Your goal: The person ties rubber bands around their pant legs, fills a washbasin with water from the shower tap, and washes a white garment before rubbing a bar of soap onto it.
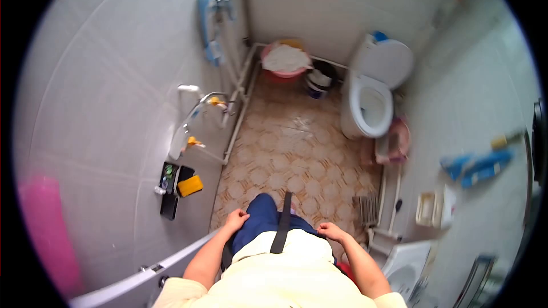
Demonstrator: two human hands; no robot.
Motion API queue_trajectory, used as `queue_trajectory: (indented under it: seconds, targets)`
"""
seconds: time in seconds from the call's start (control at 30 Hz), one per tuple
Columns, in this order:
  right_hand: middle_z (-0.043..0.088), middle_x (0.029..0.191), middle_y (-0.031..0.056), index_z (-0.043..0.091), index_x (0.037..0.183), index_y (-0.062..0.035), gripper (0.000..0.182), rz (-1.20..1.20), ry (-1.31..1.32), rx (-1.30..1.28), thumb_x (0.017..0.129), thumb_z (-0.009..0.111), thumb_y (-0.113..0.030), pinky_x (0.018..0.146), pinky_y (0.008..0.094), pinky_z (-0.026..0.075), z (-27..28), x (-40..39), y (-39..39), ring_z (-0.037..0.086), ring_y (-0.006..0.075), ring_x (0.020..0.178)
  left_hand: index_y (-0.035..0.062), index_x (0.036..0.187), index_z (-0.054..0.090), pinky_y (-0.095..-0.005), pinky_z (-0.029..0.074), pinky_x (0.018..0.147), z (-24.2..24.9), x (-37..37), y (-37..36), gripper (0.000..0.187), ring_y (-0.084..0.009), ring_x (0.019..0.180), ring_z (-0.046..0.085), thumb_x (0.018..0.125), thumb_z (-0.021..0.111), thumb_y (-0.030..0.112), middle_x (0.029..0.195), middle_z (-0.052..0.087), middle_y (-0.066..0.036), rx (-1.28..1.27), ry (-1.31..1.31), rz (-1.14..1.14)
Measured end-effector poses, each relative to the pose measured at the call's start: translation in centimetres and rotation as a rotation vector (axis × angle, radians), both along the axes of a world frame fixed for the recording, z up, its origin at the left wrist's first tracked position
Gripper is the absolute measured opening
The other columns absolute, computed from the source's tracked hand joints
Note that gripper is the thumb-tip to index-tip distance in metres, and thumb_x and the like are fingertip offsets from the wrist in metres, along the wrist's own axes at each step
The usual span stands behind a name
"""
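My left hand [236, 220] is at the left side of my dark blue trousers [258, 212], its curled fingers pinching the cloth near the thigh. On the other side, my right hand [331, 231] is closed at the trousers' right edge, fingertips drawn together on the fabric. A dark strap [283, 222] hangs down the front of my pale yellow shirt [274, 274], between the two hands. Both forearms are bare.
A white toilet [371, 102] with raised lid stands at the back right, beside a pink basin [395, 141]. A pink tub [283, 61] with white cloth and a bucket [318, 82] stand at the back wall. A door edge [154, 274] is at left, a sink [406, 262] at right.
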State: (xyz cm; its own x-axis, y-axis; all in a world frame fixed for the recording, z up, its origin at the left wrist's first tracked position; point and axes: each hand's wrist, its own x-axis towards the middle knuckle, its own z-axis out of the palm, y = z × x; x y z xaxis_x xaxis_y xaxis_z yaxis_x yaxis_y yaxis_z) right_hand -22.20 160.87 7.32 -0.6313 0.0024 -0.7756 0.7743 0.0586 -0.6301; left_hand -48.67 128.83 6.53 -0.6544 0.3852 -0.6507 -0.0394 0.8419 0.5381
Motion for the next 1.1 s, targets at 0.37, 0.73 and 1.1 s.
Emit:
queue_trajectory:
  seconds: [0.37, 0.73, 1.1]
  targets:
    - [0.067, 0.083, 0.0108, 0.064, 0.089, -0.0019, 0.018, 0.157, -0.035, 0.109, 0.081, 0.061, -0.017, 0.07, 0.0322, 0.048, -3.2, -9.3, 13.0, 0.062, 0.0175, 0.076, 0.0074, 0.104, 0.061, -0.0392, 0.045, 0.086, -3.7, -8.9, 14.0, 0.042, -0.0304, 0.1, 0.059, 0.081, 0.058, 0.042, 0.106, 0.062, -0.015, 0.031, -0.154, -0.008]
    - [0.067, 0.085, 0.0127, 0.064, 0.09, -0.0028, 0.017, 0.523, 0.073, 0.381, 0.081, 0.062, -0.017, 0.072, 0.0332, 0.048, -0.9, -23.6, 25.2, 0.064, 0.0208, 0.078, 0.0087, 0.139, 0.032, -0.039, 0.022, 0.109, -1.6, -14.0, 20.4, 0.078, -0.0348, 0.134, 0.024, 0.082, 0.048, 0.06, 0.143, 0.026, -0.022, 0.072, -0.528, 0.011]
    - [0.066, 0.083, 0.0146, 0.065, 0.089, -0.0059, 0.019, 1.087, 0.171, 0.38, 0.078, 0.063, -0.021, 0.072, 0.0354, 0.05, -1.7, -36.8, 30.0, 0.065, 0.0279, 0.079, 0.0101, 0.081, 0.06, -0.0405, 0.047, 0.059, 1.4, -12.8, 10.5, 0.02, -0.0289, 0.067, 0.062, 0.082, 0.057, 0.03, 0.071, 0.063, -0.01, -0.186, 0.552, 1.514]
